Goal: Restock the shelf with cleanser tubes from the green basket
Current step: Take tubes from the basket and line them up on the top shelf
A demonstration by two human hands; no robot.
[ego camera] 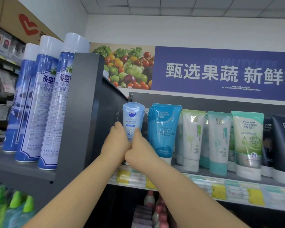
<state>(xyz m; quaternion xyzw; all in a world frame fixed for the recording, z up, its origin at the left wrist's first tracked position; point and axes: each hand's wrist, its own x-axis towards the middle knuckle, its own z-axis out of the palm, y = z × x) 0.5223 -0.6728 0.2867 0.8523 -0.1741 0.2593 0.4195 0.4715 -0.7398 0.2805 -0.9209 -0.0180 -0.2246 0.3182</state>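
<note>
A pale blue Nivea cleanser tube (133,117) stands upright at the far left end of the top shelf (204,180), beside the dark side panel. My left hand (117,142) grips its lower left side and my right hand (139,150) grips its lower right side, thumb against the front. The tube's bottom is hidden behind my hands. The green basket is out of view.
To the right stand rows of tubes: blue Pure Fountain tubes (164,129), white and green ones (192,139), teal-capped ones (247,142), dark ones (283,143). Tall blue spray cans (39,102) fill the neighbouring shelf on the left. Pink bottles (156,209) sit below.
</note>
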